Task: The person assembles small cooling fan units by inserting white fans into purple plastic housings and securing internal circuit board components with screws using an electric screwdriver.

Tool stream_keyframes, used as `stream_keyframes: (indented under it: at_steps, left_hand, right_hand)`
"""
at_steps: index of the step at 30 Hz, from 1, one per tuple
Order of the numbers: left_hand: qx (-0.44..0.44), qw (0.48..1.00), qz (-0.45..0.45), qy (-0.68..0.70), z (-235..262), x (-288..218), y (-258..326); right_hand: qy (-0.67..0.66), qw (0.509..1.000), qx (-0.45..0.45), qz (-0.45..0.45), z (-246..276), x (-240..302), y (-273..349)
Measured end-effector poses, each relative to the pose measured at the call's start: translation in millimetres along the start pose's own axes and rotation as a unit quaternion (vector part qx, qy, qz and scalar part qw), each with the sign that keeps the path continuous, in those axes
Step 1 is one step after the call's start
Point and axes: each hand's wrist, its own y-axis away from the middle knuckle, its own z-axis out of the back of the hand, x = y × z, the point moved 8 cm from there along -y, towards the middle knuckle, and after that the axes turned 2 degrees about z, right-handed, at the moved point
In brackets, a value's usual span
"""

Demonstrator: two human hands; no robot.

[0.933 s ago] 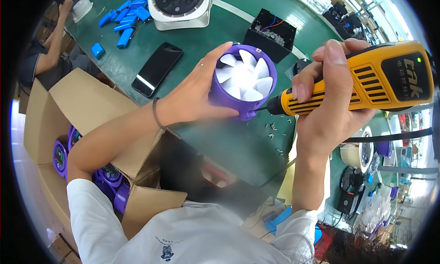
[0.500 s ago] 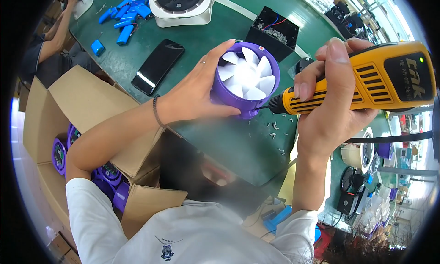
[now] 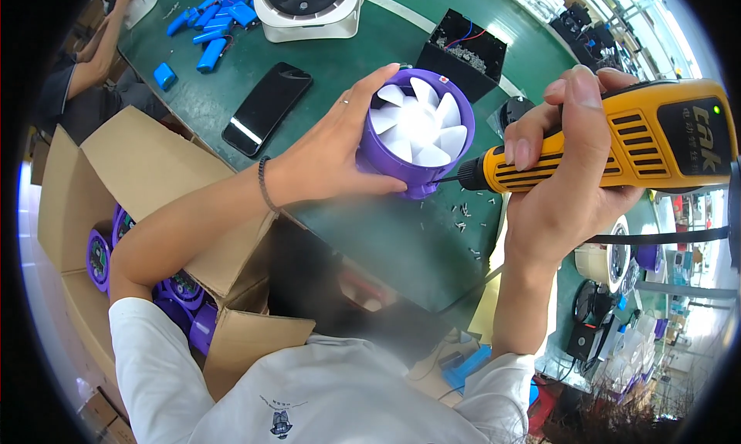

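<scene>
My left hand point(image 3: 336, 155) grips a round purple fan housing point(image 3: 413, 174) with white blades point(image 3: 417, 124), held above the green table. My right hand point(image 3: 563, 174) is wrapped around a yellow and black electric screwdriver point(image 3: 617, 139). Its bit touches the lower right tab of the purple housing. Small screws point(image 3: 463, 216) lie scattered on the table just under the fan.
A black phone point(image 3: 266, 108) lies on the green table point(image 3: 347, 58). Behind it are a white fan unit point(image 3: 309, 8), a black box with wires point(image 3: 463, 50) and blue cells point(image 3: 208, 23). An open cardboard box point(image 3: 154, 189) at left holds purple fan housings. Another person sits at far left.
The fan and screwdriver have stayed together with only a slight shift; the bit remains against the housing's lower tab.
</scene>
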Motion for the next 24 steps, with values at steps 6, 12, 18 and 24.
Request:
stream_keyframes:
  at_steps: [6,12,18,24]
  left_hand:
    - [-0.004,1.000,-0.008,0.000,-0.1,-1.4,0.2]
    - [-0.008,1.000,-0.016,-0.009,0.7,-1.0,0.6]
    - [-0.007,1.000,-0.014,-0.008,0.3,-1.5,0.3]
    - [-0.007,1.000,-0.009,-0.005,-0.7,-0.3,1.8]
  right_hand:
    - [0.011,1.000,0.005,-0.005,-1.9,-3.7,0.9]
    - [0.013,1.000,-0.013,-0.002,1.3,4.9,-1.5]
    - [0.011,1.000,0.005,0.004,-1.4,-1.1,0.6]
    - [0.010,1.000,-0.011,-0.011,-1.4,-0.8,2.7]
